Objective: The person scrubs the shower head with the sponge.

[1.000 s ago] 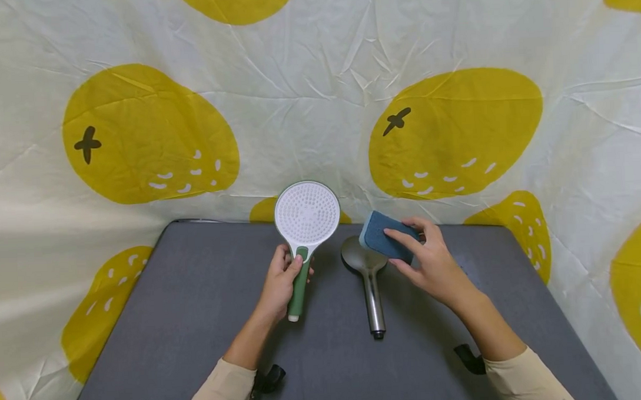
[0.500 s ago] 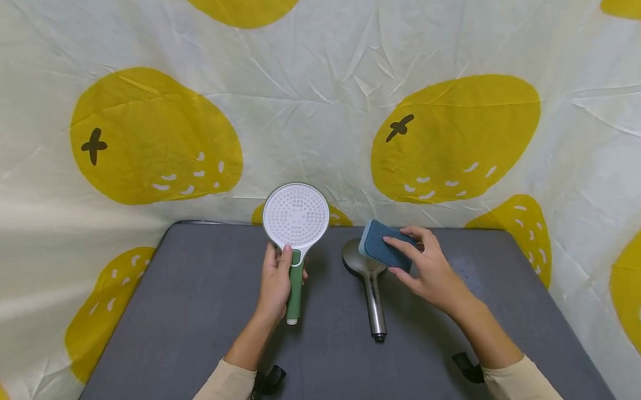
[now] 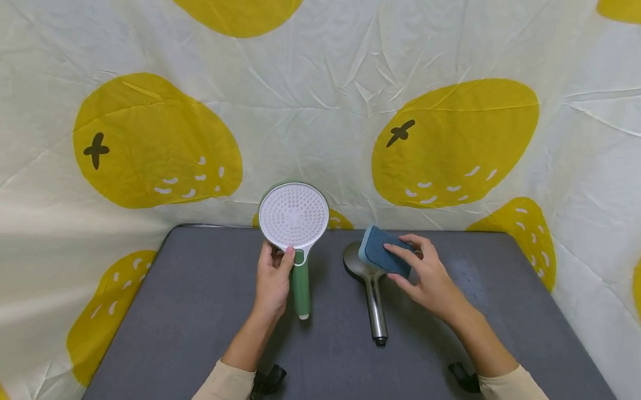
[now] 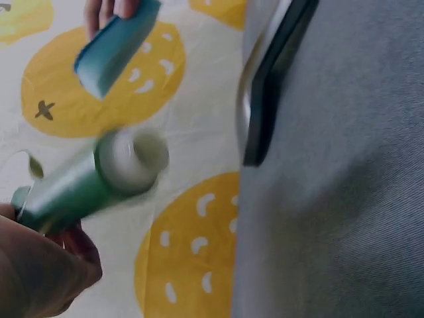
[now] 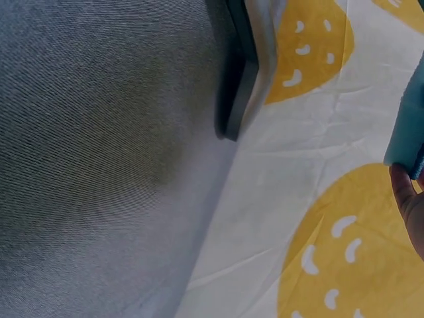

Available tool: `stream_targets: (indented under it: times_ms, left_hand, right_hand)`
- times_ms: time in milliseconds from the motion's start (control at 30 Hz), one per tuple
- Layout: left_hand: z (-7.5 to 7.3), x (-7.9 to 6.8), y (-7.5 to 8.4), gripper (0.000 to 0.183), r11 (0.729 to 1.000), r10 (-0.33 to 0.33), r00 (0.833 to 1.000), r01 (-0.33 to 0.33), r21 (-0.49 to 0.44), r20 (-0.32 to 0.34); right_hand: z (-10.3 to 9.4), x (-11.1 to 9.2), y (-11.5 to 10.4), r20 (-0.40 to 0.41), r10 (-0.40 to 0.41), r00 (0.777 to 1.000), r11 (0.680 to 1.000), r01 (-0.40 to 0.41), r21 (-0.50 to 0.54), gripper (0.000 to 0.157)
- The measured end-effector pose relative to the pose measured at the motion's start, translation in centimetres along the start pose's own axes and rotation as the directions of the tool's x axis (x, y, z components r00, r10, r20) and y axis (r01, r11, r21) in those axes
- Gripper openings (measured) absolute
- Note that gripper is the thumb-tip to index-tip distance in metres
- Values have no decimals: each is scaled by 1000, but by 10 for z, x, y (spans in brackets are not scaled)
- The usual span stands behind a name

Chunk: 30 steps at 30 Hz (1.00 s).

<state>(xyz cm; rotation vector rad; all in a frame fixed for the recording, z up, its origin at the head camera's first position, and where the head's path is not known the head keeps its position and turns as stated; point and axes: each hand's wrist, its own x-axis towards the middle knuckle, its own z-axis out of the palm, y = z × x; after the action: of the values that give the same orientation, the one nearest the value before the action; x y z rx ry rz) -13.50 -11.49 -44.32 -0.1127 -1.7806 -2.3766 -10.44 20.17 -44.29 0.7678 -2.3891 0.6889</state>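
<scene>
My left hand (image 3: 272,282) grips a green and white shower head (image 3: 294,215) at the neck, its round nozzle face turned up toward the head camera. In the left wrist view the pale end of its green handle (image 4: 66,189) points toward the camera, blurred. My right hand (image 3: 426,277) pinches a blue sponge (image 3: 387,250) between thumb and fingers, darker on one face and light blue on the other. Below the sponge, a metallic grey shower head (image 3: 374,307) lies on the table; the sponge overlaps part of its round head in the head view.
The dark grey table (image 3: 197,322) reaches back to a white curtain (image 3: 307,135) printed with big yellow fruit. Black straps (image 3: 272,379) show at both wrists, near the beige sleeves.
The green and white shower head has shifted slightly left, and its handle has swung from a slant to nearly straight. The left thumb now lies higher, at the neck. The sponge has barely moved.
</scene>
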Motion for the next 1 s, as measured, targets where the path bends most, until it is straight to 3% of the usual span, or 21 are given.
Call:
stream_targets:
  times_ms: [167, 367, 633, 1000]
  left_hand:
    - [-1, 2, 2, 52, 999, 31, 998, -30, -12, 59]
    - [2, 6, 10, 54, 1000, -12, 997, 14, -25, 81]
    - [4, 12, 21, 68, 989, -30, 990, 50, -141, 141]
    - [8, 16, 30, 73, 997, -42, 971, 56, -51, 237]
  right_hand:
    - [3, -4, -2, -2, -1, 1000, 1000, 1, -3, 72]
    - [4, -6, -4, -7, -9, 1000, 1000, 9, 8, 65]
    - [6, -6, -6, -7, -7, 1000, 1000, 7, 13, 69]
    - [4, 0, -14, 2, -26, 1000, 999, 26, 19, 66]
